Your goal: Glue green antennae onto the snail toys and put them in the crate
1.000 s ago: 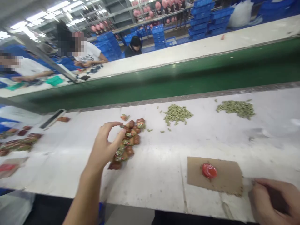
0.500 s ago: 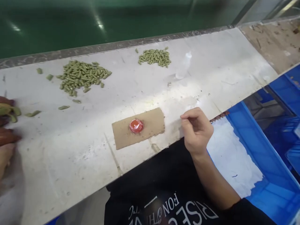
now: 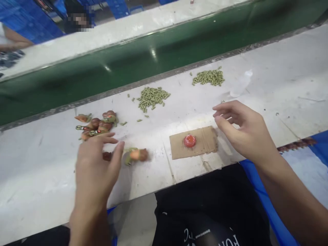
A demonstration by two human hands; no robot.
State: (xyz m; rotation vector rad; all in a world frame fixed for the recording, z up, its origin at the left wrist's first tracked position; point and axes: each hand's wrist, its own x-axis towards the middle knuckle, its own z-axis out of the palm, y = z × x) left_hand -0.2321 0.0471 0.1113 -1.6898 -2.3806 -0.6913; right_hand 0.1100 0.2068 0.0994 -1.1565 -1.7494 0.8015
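A heap of small brown, orange and green moulded pieces (image 3: 97,124) lies on the white bench. My left hand (image 3: 96,164) hovers just in front of it, fingers apart and holding nothing. Its fingertips are close to one separate brown-and-green piece (image 3: 135,154) and a small dark brown piece (image 3: 107,156). My right hand (image 3: 243,131) is open and empty, its fingertips near the right edge of a torn cardboard sheet (image 3: 193,141). A round red cap (image 3: 189,140) sits on that cardboard. Two heaps of green pellets (image 3: 152,97) (image 3: 208,77) lie further back.
A green conveyor belt (image 3: 77,78) runs along the far edge of my bench, with a second white bench (image 3: 102,39) beyond it. A co-worker's arm (image 3: 14,41) rests there. A blue crate (image 3: 269,191) stands at the lower right, beside my dark shirt (image 3: 205,212).
The view has swung back left from the previous frame. My right hand has moved from beside the cardboard to above its right edge. My left hand is now in full view in front of the heap.
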